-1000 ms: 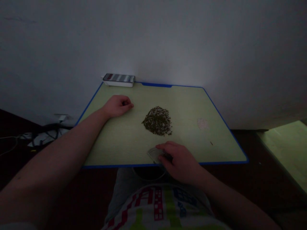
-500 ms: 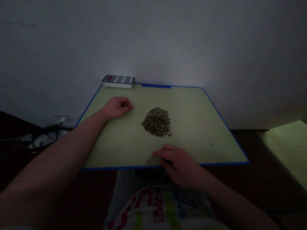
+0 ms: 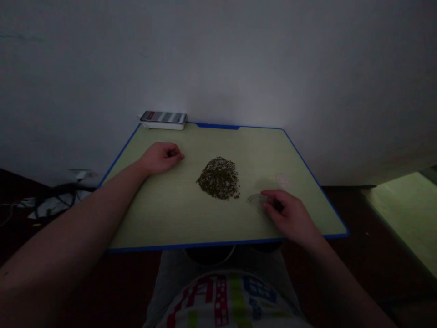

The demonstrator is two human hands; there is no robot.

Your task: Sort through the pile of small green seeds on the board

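Note:
My right hand (image 3: pixel 285 212) pinches a clear curved plastic protractor (image 3: pixel 255 200) between thumb and fingers, just over the board near its front right. To the left of it lies a loose pile of small dark green grains, like mung beans (image 3: pixel 218 178), with pale bits among them. A faint patch of whitish grains (image 3: pixel 282 181) lies just beyond my right hand. My left hand (image 3: pixel 162 157) rests on the board left of the pile. Its fingers are curled in, and nothing shows in them.
The pale board (image 3: pixel 153 228) has a blue rim and stands against a wall. At its back left corner a phone (image 3: pixel 164 117) lies on a white box (image 3: pixel 162 125). A dark round container (image 3: pixel 209 255) shows below the front edge. Cables (image 3: pixel 64 193) lie at the left.
My right hand has moved right and away from the front edge, carrying the protractor. My left hand stays in its place on the board. The whole view has shifted slightly.

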